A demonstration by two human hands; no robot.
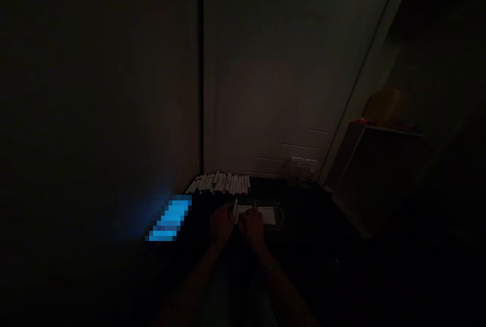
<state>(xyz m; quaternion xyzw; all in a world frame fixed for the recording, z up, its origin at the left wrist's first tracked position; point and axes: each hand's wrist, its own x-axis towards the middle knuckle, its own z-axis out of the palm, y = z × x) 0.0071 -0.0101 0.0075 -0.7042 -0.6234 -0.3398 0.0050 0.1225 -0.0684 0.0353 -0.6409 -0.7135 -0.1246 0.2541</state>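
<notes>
In dim light, a clear plastic tray [280,215] lies on the dark table before me. It has a flat white surface [269,214] inside and a single white marker [236,210] along its left part. My left hand [221,223] is at the tray's left end beside that marker; its fingertips are lost in the dark, so its grip is unclear. Over the white surface is my right hand [251,225], its fingers bent together. Whatever they pinch is too dark to make out.
A row of several white markers [224,183] lies along the back of the table. To the left glows a blurred blue screen [170,219]. Two clear packages [304,170] stand against the wall at the back right. A shelf-like box [383,165] is further right.
</notes>
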